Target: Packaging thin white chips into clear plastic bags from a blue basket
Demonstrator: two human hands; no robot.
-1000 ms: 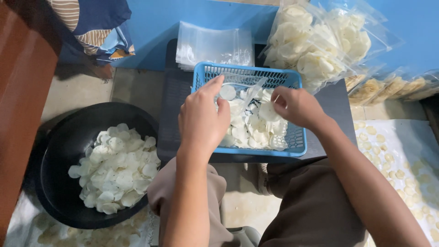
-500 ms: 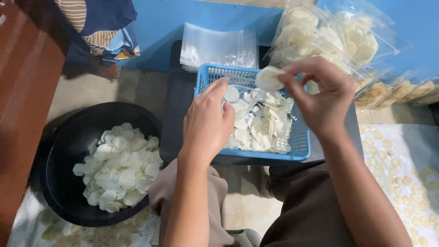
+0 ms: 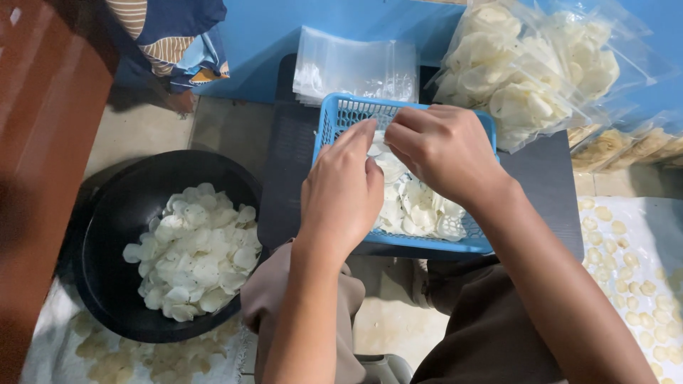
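Tiled floor with a blue wall behind; a low dark table [image 3: 284,171] carries the work.

Near: the person's knees in brown cloth. At near left and near right, pale sheets on the floor are strewn with small yellowish chips, too many to count.

Left, on the floor: one black basin [image 3: 107,235] holding a heap of white crackers [image 3: 192,259], uncounted.

Middle: one blue basket [image 3: 441,242] sits on the table, about half full of the same white crackers. Both hands meet over its far end. Change: half a second ago the right hand [image 3: 448,153] was raised above the basket pinching a single cracker; it has now come down beside the left hand [image 3: 341,195] and is curled closed. Its fingertips are hidden, so the cracker is out of sight. The left hand has barely shifted; its fingers are narrow, pinched on what looks like the mouth of a clear bag, though that is hard to confirm. This reads as one cracker going into the bag.

Far: one stack of empty clear bags [image 3: 356,67]. Far right: at least two filled bags of white crackers [image 3: 526,78], then further bags of yellowish chips [image 3: 619,146], partly cut off.
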